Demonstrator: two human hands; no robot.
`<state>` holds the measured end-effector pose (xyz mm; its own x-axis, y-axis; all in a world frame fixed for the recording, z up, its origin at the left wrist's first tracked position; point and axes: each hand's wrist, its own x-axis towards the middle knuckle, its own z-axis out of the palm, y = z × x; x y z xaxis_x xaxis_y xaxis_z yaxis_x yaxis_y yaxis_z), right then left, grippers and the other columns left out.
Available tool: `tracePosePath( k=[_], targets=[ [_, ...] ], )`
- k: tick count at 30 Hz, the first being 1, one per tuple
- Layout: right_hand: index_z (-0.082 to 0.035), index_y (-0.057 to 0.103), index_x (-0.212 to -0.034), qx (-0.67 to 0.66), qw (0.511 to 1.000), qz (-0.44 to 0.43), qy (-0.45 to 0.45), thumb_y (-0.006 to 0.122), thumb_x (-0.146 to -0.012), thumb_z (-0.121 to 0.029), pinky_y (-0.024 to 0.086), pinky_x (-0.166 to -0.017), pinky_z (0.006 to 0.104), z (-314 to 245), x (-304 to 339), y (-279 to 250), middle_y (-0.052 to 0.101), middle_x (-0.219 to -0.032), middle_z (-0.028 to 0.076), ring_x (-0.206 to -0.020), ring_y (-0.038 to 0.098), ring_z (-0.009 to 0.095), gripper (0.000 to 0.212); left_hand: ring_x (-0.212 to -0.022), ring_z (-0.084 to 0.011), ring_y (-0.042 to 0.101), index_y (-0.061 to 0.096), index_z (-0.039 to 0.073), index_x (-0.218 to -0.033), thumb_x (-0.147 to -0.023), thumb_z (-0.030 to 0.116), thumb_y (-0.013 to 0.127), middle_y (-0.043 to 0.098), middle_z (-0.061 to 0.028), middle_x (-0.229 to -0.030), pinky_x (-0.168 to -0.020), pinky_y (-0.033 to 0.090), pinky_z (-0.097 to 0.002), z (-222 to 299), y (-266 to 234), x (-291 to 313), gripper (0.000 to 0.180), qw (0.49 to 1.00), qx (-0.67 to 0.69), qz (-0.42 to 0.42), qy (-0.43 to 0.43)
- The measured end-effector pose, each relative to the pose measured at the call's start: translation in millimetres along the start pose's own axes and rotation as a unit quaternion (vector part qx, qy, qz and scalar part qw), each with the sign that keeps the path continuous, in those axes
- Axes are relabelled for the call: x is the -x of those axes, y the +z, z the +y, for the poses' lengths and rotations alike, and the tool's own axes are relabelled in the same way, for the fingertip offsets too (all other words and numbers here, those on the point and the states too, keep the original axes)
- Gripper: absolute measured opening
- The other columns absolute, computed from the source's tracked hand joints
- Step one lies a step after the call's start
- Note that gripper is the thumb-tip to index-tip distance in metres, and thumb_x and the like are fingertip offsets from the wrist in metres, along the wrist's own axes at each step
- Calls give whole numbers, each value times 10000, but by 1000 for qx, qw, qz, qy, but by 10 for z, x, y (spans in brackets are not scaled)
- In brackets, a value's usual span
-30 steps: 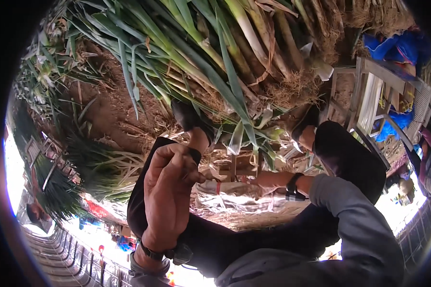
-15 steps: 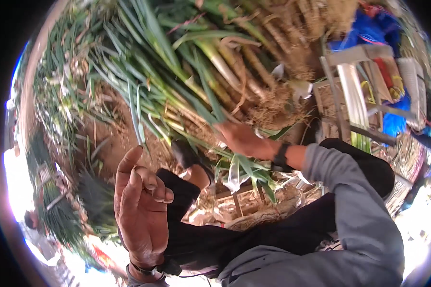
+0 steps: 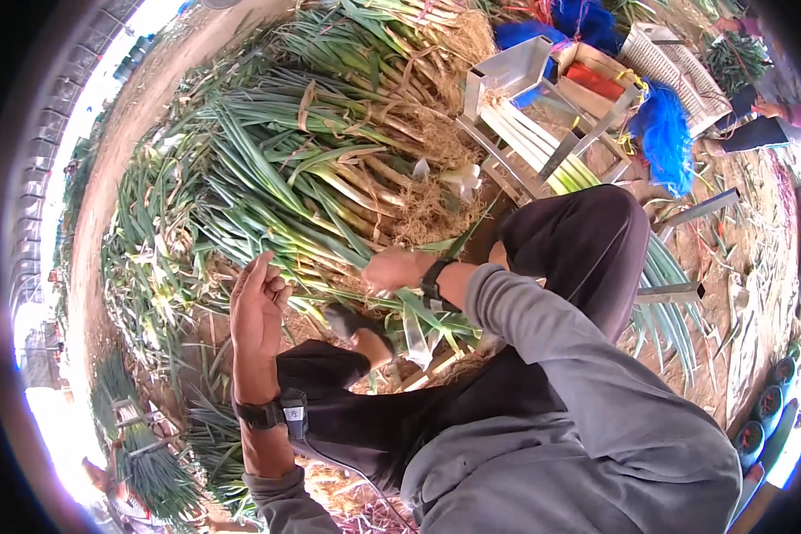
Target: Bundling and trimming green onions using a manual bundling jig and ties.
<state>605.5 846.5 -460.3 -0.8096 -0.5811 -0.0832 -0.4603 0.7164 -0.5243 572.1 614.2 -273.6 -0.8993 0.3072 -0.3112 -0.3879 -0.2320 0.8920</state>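
My left hand point(image 3: 260, 298) is raised by the leafy ends of the leeks, its thumb and fingers drawn together and curled. Whether a thin leaf is pinched between its fingertips cannot be made out. Closed low over the near edge of the pile, my right hand point(image 3: 396, 270) grips a leek, whose stalk is mostly hidden by the fingers and other stalks. The big pile of leeks point(image 3: 320, 191) lies in front of me, green leaves to the left and rooty ends to the right. Clear plastic point(image 3: 416, 334) hangs just below my right hand.
A metal frame stand point(image 3: 507, 165) at the right holds white leek stalks point(image 3: 543, 147). Behind it are a box with something red point(image 3: 594, 82), blue stringy bundles point(image 3: 666, 133) and a pale woven basket point(image 3: 676, 71). Leaf scraps point(image 3: 165, 200) litter the ground at left. My bent knees flank the near side.
The view has shifted back and wider, showing more of the pile and the stand. My left hand's fingers have drawn closer together. My right hand remains closed at the pile's near edge.
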Motion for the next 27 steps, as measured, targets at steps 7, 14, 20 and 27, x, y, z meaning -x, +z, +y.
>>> tracePosePath(
  k=[7,14,20,27],
  targets=[
    [-1,680,-848,78,995,-44,43,682,-830,-198,556,-664,447,623,57,-498,690,-862,191,-815,693,345,198,-797,-96,549,588,18,-1267,-983,204,640,583,8,-914,-735,492,-259,133,21,-400,343,1000,-8,12,8],
    [-21,578,-875,79,977,83,179,640,-883,-104,504,-592,429,1985,-118,-885,549,-792,182,-702,588,309,103,-759,-90,540,565,13,-1274,-1011,200,585,584,10,-878,-717,473,-269,63,127,-659,324,999,7,41,-7],
    [53,565,-1090,-20,912,231,339,588,-939,-143,482,-867,520,3041,-532,-620,654,-1065,253,-1023,617,439,248,-743,-91,542,544,-7,-1276,-1012,163,565,580,1,-847,-694,462,-258,161,40,-631,314,999,0,55,0],
    [9,560,-1204,225,870,337,280,588,-921,-178,483,-852,504,3814,-443,-415,643,-1069,234,-1010,627,390,341,-722,-96,561,547,-17,-1262,-1012,158,564,582,-5,-821,-686,496,-272,55,88,-813,306,993,25,96,-57]
  ],
)
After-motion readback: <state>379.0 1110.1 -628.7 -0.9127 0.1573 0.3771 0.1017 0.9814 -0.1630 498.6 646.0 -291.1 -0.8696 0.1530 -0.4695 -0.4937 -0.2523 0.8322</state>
